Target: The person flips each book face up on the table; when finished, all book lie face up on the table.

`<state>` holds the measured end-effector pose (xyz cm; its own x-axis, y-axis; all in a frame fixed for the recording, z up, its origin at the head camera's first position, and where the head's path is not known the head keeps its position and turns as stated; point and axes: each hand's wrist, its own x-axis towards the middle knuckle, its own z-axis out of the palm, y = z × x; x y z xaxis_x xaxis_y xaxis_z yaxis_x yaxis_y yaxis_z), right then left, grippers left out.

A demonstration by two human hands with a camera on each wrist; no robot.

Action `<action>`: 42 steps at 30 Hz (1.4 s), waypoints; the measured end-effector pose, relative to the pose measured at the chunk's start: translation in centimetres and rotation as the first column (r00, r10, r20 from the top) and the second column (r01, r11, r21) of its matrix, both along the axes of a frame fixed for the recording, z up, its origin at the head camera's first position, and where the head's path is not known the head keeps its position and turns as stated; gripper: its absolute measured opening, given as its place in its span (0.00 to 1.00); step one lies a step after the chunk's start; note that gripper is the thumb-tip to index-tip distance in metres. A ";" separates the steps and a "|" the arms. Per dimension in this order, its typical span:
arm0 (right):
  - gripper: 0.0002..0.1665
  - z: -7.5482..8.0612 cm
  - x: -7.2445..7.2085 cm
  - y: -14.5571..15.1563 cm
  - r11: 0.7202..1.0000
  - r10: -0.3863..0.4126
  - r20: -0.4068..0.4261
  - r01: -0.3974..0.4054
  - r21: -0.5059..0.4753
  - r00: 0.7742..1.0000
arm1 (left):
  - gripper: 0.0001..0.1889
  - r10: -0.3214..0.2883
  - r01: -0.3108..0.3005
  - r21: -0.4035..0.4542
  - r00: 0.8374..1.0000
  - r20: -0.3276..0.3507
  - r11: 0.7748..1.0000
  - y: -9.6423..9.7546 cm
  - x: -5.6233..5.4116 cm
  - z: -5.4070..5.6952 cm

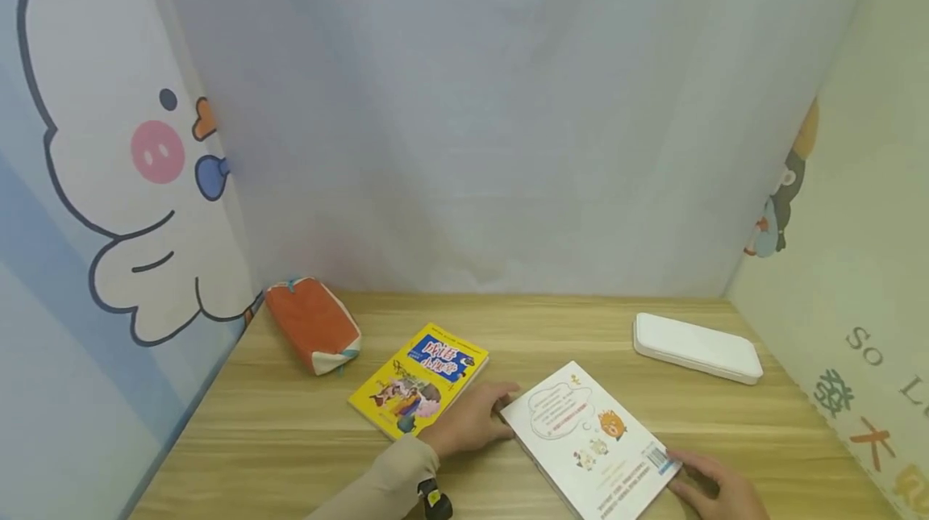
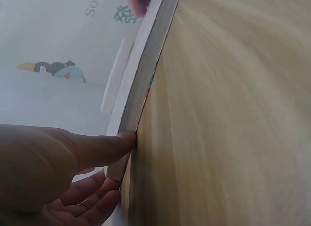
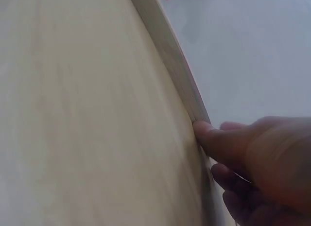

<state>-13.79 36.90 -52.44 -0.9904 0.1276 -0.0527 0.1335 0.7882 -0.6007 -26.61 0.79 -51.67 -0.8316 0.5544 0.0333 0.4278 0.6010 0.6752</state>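
A white book (image 1: 617, 476) lies back cover up on the wooden table, set at a slant, with small cartoon animals and a barcode on it. My left hand (image 1: 470, 422) holds its far left corner. In the left wrist view the left thumb (image 2: 109, 147) presses the page edge of the book (image 2: 146, 70), and the other fingers curl at the corner. At the near right corner my right hand (image 1: 720, 489) grips the book. The right wrist view shows the right thumb (image 3: 214, 136) against the book's edge (image 3: 181, 73), with the fingers partly hidden.
A yellow book (image 1: 421, 379) lies close beside my left forearm. Farther left sits an orange pencil pouch (image 1: 312, 322). A white case (image 1: 697, 347) stands at the back right of the table (image 1: 261, 447). Walls and a grey curtain (image 1: 493, 117) bound the table.
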 end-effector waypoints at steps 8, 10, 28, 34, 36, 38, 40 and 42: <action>0.28 0.6 0.0 -0.2 0.993 0.048 -0.100 -0.037 0.113 0.994 | 0.31 0.014 -0.015 -0.039 0.999 -0.029 0.999 0.3 -0.1 0.4; 0.28 0.5 0.1 -0.2 0.994 0.038 -0.103 -0.027 0.108 0.994 | 0.30 0.014 -0.016 -0.055 0.999 -0.034 0.998 0.3 -0.1 0.5; 0.25 -0.2 0.1 0.9 0.954 0.142 -0.171 -0.181 -0.240 0.975 | 0.12 -0.006 0.007 -0.080 1.000 0.011 0.997 0.4 -0.4 0.3; 0.30 0.7 -0.1 1.8 0.881 0.236 -0.075 -0.246 -0.405 0.969 | 0.10 -0.030 0.028 -0.062 0.999 -0.023 0.998 0.2 -0.6 0.0; 0.32 1.1 -0.3 2.0 0.863 0.256 -0.017 -0.236 -0.447 0.967 | 0.09 -0.032 0.031 -0.056 0.999 -0.027 0.998 0.1 -0.6 0.0; 0.33 1.5 -0.5 2.1 0.850 0.273 0.033 -0.225 -0.477 0.961 | 0.10 -0.033 0.031 -0.051 0.999 -0.029 0.998 0.0 -0.5 0.0; 0.32 1.7 -0.5 2.3 0.830 0.302 0.043 -0.240 -0.503 0.952 | 0.10 -0.029 0.027 -0.049 0.999 -0.028 0.998 0.0 -0.5 -0.1; 0.31 1.8 -0.4 2.4 0.812 0.319 0.050 -0.246 -0.530 0.946 | 0.11 -0.024 0.023 -0.051 0.999 -0.030 0.998 0.0 -0.4 -0.2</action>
<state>-14.24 39.34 -50.62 -0.9575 -0.2385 -0.1621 0.0588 0.3889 -0.9194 -27.06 0.79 -51.83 -0.8174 0.5753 0.0301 0.4621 0.6236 0.6306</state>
